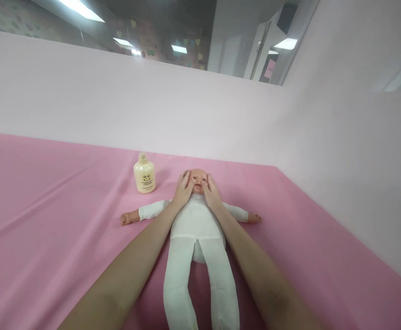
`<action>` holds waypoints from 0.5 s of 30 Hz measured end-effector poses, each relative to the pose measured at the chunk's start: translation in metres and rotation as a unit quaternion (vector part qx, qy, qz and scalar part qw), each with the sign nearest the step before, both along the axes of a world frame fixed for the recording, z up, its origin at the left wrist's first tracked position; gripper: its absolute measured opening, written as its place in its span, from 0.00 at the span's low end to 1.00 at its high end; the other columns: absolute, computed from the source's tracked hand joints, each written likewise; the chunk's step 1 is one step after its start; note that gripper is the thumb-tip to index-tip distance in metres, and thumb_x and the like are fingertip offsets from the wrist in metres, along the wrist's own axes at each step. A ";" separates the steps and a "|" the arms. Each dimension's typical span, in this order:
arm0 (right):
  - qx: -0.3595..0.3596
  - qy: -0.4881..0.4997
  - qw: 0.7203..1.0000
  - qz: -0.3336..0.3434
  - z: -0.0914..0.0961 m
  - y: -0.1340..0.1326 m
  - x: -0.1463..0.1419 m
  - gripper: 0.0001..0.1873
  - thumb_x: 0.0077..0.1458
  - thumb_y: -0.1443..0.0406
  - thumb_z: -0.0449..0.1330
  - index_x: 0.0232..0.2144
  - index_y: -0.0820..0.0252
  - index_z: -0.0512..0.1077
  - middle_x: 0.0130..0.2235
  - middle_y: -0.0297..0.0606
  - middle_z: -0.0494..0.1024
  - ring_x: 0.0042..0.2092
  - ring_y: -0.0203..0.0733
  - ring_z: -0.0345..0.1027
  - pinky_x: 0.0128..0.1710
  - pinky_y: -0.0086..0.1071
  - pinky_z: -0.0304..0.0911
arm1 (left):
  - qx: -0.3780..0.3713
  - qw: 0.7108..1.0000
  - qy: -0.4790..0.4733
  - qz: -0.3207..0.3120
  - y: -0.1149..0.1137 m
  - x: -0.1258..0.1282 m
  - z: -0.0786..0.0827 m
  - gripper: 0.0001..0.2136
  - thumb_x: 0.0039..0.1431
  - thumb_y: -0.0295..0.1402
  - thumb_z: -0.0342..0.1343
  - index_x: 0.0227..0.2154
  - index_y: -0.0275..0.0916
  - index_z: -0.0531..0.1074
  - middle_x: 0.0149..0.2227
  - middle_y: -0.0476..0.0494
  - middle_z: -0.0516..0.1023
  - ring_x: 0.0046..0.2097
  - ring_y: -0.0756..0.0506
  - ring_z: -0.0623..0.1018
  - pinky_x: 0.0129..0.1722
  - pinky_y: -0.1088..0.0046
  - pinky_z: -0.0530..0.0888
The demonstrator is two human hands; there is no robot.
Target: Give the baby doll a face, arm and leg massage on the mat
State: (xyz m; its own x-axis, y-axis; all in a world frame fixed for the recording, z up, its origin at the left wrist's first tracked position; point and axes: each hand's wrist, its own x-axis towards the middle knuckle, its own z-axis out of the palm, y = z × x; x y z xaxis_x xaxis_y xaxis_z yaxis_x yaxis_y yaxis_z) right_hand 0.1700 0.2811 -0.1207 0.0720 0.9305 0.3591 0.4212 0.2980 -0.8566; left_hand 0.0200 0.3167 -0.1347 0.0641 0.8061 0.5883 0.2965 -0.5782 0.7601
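Note:
A baby doll (197, 224) in a white suit lies on its back on the pink sheet (49, 206), arms spread, legs toward me. My left hand (182, 190) rests flat on the left side of the doll's head, fingers stretched along the cheek. On the other cheek lies my right hand (212, 192), fingers likewise extended. Both hands cup the doll's face (197, 179), which shows between them. Neither hand holds anything.
A cream-yellow bottle (144, 173) stands upright on the sheet just left of the doll's head. A pale pink wall (186, 105) rises behind and to the right of the surface. The sheet has long creases on the left.

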 end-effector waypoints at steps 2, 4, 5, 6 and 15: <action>0.013 -0.005 1.000 0.004 -0.001 0.001 0.000 0.39 0.61 0.46 0.45 0.67 0.58 0.45 0.69 0.37 0.45 0.70 0.42 0.36 0.69 0.43 0.35 | 0.007 1.000 0.000 -0.005 -0.003 0.000 0.003 0.23 0.65 0.39 0.46 0.61 0.44 0.60 0.63 0.41 0.59 0.65 0.43 0.58 0.67 0.58 0.53; 0.030 -0.013 0.999 0.011 0.000 0.000 0.001 0.37 0.62 0.47 0.45 0.67 0.55 0.47 0.69 0.35 0.47 0.70 0.41 0.36 0.69 0.43 0.35 | 0.010 1.000 0.004 -0.009 -0.007 -0.001 0.007 0.21 0.65 0.39 0.46 0.60 0.46 0.62 0.62 0.42 0.60 0.65 0.43 0.59 0.66 0.58 0.53; 0.039 -0.018 0.999 0.016 0.001 0.000 0.001 0.35 0.62 0.47 0.44 0.66 0.54 0.48 0.69 0.33 0.47 0.70 0.41 0.35 0.69 0.44 0.35 | 0.011 1.000 0.006 -0.010 -0.008 -0.001 0.008 0.21 0.65 0.39 0.46 0.59 0.47 0.63 0.62 0.43 0.60 0.65 0.43 0.59 0.66 0.58 0.54; 0.049 -0.024 0.998 0.022 0.002 -0.001 0.001 0.34 0.62 0.48 0.44 0.66 0.52 0.49 0.69 0.32 0.48 0.70 0.41 0.35 0.69 0.44 0.34 | 0.012 1.000 0.007 -0.012 -0.009 -0.001 0.010 0.20 0.65 0.39 0.45 0.59 0.47 0.64 0.62 0.43 0.60 0.65 0.43 0.59 0.66 0.59 0.54; 0.075 -0.035 0.996 0.037 0.007 -0.005 0.001 0.32 0.63 0.48 0.44 0.65 0.52 0.53 0.69 0.33 0.48 0.70 0.42 0.37 0.69 0.43 0.35 | 0.016 1.000 0.010 -0.009 -0.003 -0.001 0.004 0.21 0.65 0.39 0.45 0.60 0.45 0.62 0.63 0.42 0.59 0.65 0.43 0.58 0.66 0.59 0.53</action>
State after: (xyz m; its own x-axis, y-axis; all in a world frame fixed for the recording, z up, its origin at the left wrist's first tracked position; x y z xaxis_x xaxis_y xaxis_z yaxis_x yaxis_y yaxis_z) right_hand 0.1710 0.2758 -0.1135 -0.0252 0.8676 0.4966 0.4500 0.4535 -0.7693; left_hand 0.0193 0.3133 -0.1306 0.0898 0.7852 0.6128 0.3014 -0.6078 0.7346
